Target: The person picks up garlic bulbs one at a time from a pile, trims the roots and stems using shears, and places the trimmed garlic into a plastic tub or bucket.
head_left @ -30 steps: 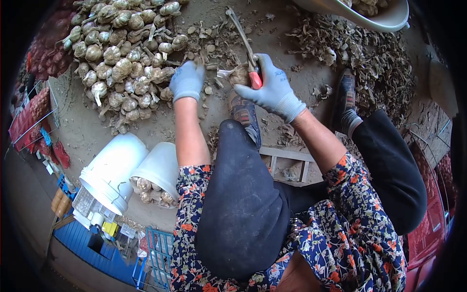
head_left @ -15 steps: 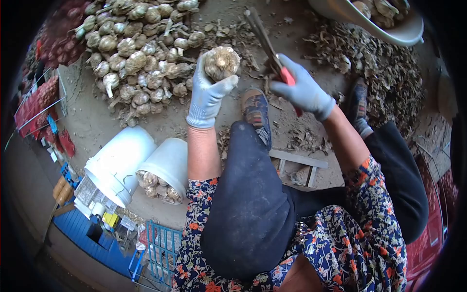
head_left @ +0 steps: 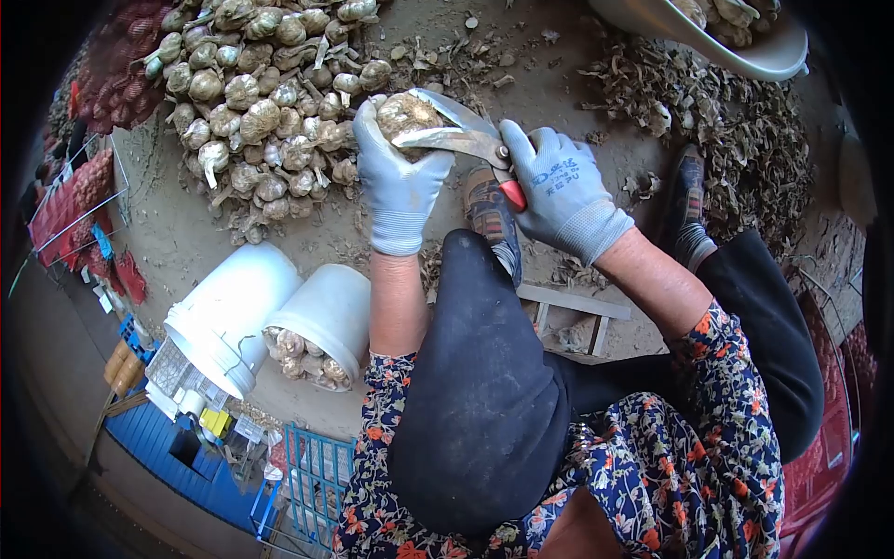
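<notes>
A garlic bulb (head_left: 406, 110) sits in my gloved left hand (head_left: 396, 182), its brown root end facing up. My right hand (head_left: 563, 191), also in a grey glove, is wrapped round the red handles of pruning shears (head_left: 470, 140). Their blades are spread, one at the far side of the bulb and the other across its near side. Left of my left hand lies a large heap of garlic bulbs (head_left: 261, 121) on the dirt floor.
Two white buckets lie on their sides at the left, one bucket (head_left: 233, 312) in front of another bucket (head_left: 321, 307) with garlic inside. A pale basin (head_left: 778, 56) of garlic stands top right, above dry trimmings (head_left: 745, 158). Red mesh sacks (head_left: 79, 200) are far left.
The shears have swung left and down, and their blades have opened around the bulb. My right hand has turned so the back of its glove shows. The left hand stays nearly in place.
</notes>
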The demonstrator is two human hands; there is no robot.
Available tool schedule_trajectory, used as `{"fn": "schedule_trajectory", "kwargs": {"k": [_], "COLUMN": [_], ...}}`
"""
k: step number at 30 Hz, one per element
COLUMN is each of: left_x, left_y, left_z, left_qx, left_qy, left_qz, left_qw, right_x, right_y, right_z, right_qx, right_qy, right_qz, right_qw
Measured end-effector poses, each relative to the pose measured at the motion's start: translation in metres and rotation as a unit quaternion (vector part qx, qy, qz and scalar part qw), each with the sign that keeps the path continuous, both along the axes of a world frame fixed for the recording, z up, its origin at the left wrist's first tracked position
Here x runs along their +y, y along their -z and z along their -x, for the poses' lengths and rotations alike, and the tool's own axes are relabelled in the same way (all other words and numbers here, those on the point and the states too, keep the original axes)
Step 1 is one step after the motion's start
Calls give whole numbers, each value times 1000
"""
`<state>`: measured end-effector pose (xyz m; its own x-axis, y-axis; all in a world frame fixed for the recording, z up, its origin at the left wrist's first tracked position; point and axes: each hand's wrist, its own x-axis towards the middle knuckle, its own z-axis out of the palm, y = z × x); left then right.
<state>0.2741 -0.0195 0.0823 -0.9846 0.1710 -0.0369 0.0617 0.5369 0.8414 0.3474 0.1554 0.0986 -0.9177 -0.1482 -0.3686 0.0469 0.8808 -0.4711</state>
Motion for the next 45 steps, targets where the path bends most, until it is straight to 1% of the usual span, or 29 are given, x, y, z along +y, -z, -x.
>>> {"fn": "schedule_trajectory", "kwargs": {"k": [2, 4, 5, 9, 11, 12, 14, 15, 16, 18, 19, 22, 24, 26, 27, 28, 30, 32, 33, 34, 36, 37, 38, 39, 40, 41, 42, 43, 45], "left_x": [7, 10, 11, 8, 6, 6, 3, 6, 8, 7, 5, 7, 13, 23, 34, 49, 94, 139, 161, 171, 144, 133, 111, 79, 31, 0, -7, -7, 1], "left_y": [3, 7, 8, 10, 11, 14, 19, 14, 15, 15, 18, 25, 24, 17, 11, 1, -18, -44, -42, -51, -22, -17, 8, 38, 111, 154, 158, 166, 169], "left_z": [-2, -4, -5, -4, -2, -1, -3, -7, -5, -8, -7, -2, -3, 4, 10, 16, 37, 62, 79, 81, 135, 147, 170, 201, 249, 269, 268, 263, 244], "left_qx": [29, 116, 124, 144, 76, 76, -57, -39, -37, -128, -168, -168, -144, -178, -199, -220, -163, -70, 25, 54, 40, 41, 122, -5, -56, -92, -129, -135, -16], "left_qy": [-13, 3, 2, 20, 27, 26, -9, 19, 21, 6, -11, 5, 42, 61, 66, 71, 129, 194, 280, 265, 252, 103, -32, -106, -165, -143, -123, -124, -98], "left_qz": [29, 66, 56, 101, 63, 62, -63, -65, -65, -122, -170, -151, -104, -124, -190, -254, -283, -303, -372, -369, -139, -66, 37, 29, 116, 166, 214, 215, 402], "left_qw": [999, 991, 991, 984, 995, 995, 996, 997, 997, 984, 971, 974, 983, 974, 959, 939, 936, 930, 885, 889, 957, 992, 991, 994, 978, 971, 960, 959, 910], "right_x": [-4, -8, -8, -3, -1, 2, 7, 7, 10, 14, 14, 13, 15, 18, 19, 25, 33, 37, 40, 43, 49, 53, 55, 56, 56, 61, 58, 55, 47], "right_y": [-1, 1, 5, 15, 25, 35, 57, 60, 60, 56, 53, 31, 29, 40, 57, 65, 75, 75, 71, 69, 68, 68, 68, 70, 74, 87, 88, 88, 86], "right_z": [2, 1, -2, -4, -6, -8, -12, -7, -6, -13, -18, -17, -13, -11, -14, -12, -15, -15, -13, -11, -9, -6, -5, -8, -12, -13, -14, -12, -10], "right_qx": [-19, -90, -60, -71, -71, -70, -88, -134, -132, -124, -72, -32, -25, -73, -79, -68, -125, -84, -102, -118, -118, -113, -108, -68, -35, -124, -133, -139, -147], "right_qy": [7, 0, 0, -6, 6, 5, 61, 142, 143, 144, 130, 111, 85, 79, 147, 143, 254, 267, 275, 282, 285, 291, 292, 287, 283, 268, 268, 265, 261], "right_qz": [-3, 14, 17, 33, 55, 54, 127, 120, 121, 137, 137, 92, 67, 107, 171, 169, 156, 173, 188, 201, 222, 245, 246, 254, 261, 302, 301, 296, 292], "right_qw": [1000, 996, 998, 997, 996, 996, 986, 973, 974, 972, 979, 989, 994, 988, 971, 973, 946, 944, 938, 931, 925, 918, 918, 921, 922, 907, 906, 907, 908]}}
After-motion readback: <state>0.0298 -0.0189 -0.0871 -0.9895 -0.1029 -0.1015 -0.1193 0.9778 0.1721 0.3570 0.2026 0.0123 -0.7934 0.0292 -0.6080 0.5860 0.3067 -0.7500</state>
